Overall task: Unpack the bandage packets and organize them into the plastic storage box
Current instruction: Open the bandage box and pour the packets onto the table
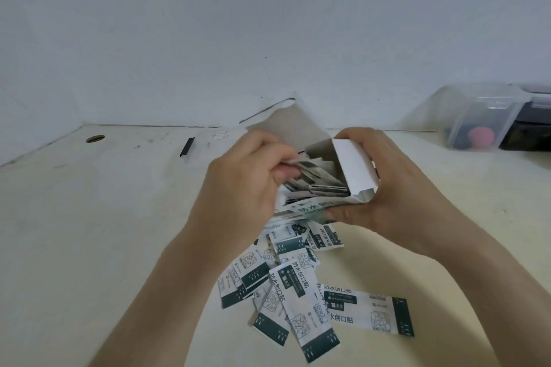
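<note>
Hovering above the desk (89,232), the opened carton (354,170) is gripped by the right hand (396,188); packets (322,179) inside it are pinched by the left hand (238,185). Loose bandage packets (298,292) (a scattered heap) lie below the carton, the plastic storage box (477,116) far right of it.

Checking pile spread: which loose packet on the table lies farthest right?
The crosswise packet at the lower right of the pile, dark end pointing right; the others heap left of it.
</note>
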